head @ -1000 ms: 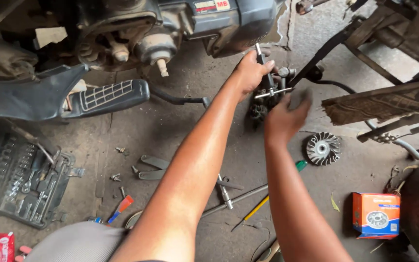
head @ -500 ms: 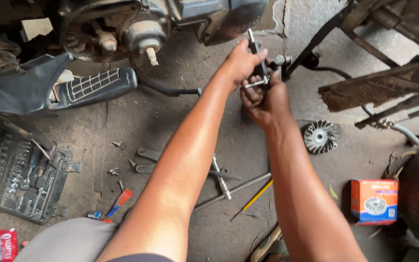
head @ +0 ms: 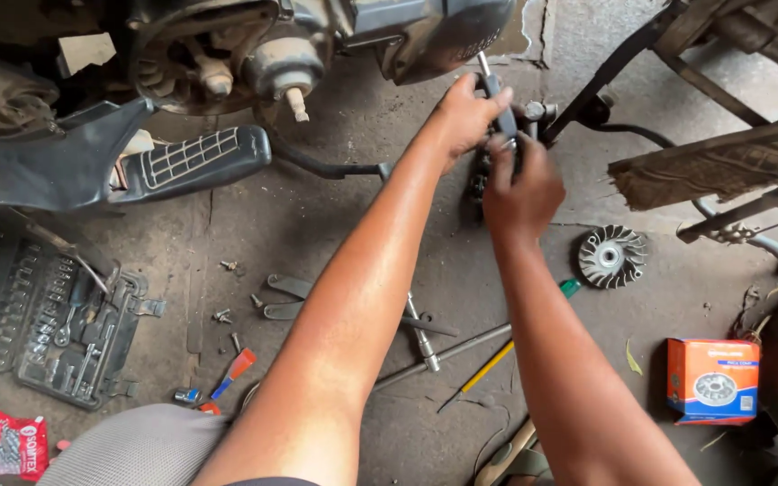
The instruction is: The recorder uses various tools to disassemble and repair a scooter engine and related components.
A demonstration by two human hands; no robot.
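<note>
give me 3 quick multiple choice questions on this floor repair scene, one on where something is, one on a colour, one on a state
1. Where does the finned metal wheel lie?
A. on the floor beside the right forearm
B. inside the socket set case
C. on the footrest

2. What colour is the small box?
A. green
B. orange and blue
C. white

3. How is the socket set case?
A. shut
B. open, lying flat
C. standing on edge

Answers:
1. A, it sits on the bare concrete just past the forearm.
2. B, orange faces with a blue band at the bottom.
3. B, its rows of sockets show from above.

Both the left hand and right hand grip a metal tool.
</note>
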